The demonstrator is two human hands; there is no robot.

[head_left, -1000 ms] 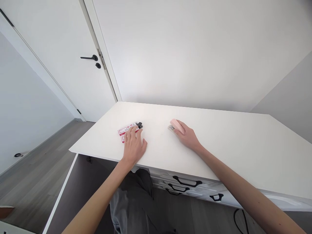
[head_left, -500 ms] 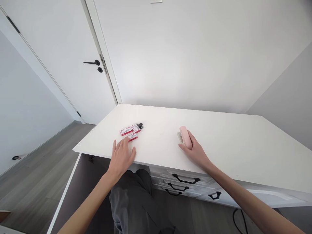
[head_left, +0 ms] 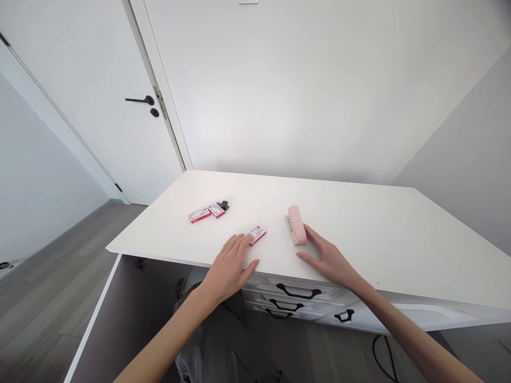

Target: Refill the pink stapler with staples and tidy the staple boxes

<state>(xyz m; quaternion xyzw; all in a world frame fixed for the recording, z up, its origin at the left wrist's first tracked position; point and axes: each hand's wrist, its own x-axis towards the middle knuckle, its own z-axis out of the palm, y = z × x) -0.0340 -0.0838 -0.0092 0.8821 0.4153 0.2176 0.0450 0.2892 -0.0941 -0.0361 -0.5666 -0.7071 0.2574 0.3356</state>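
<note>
My left hand (head_left: 231, 267) lies low over the front of the tabletop, its fingertips on a small white-and-red box (head_left: 258, 233). Its thumb is stretched out, away from the box. To the right stands a pink stapler (head_left: 296, 226) with a cream base, its top raised at an angle from the base. My right hand (head_left: 329, 259) is just right of the stapler, thumb and fingers apart. Its fingertips are by the stapler's right side, partly hidden, so whether they touch it I cannot tell.
Two similar boxes, one left (head_left: 199, 214) and one right (head_left: 216, 210), lie at the left of the white tabletop (head_left: 359, 234), beside a small black object (head_left: 223, 205). Below the front edge are drawers with black handles (head_left: 298, 291) and an open cabinet door (head_left: 115, 319).
My left hand has slid one box to the right, away from the other two, toward the stapler. My right hand has loosened from the stapler, its thumb now away from it.
</note>
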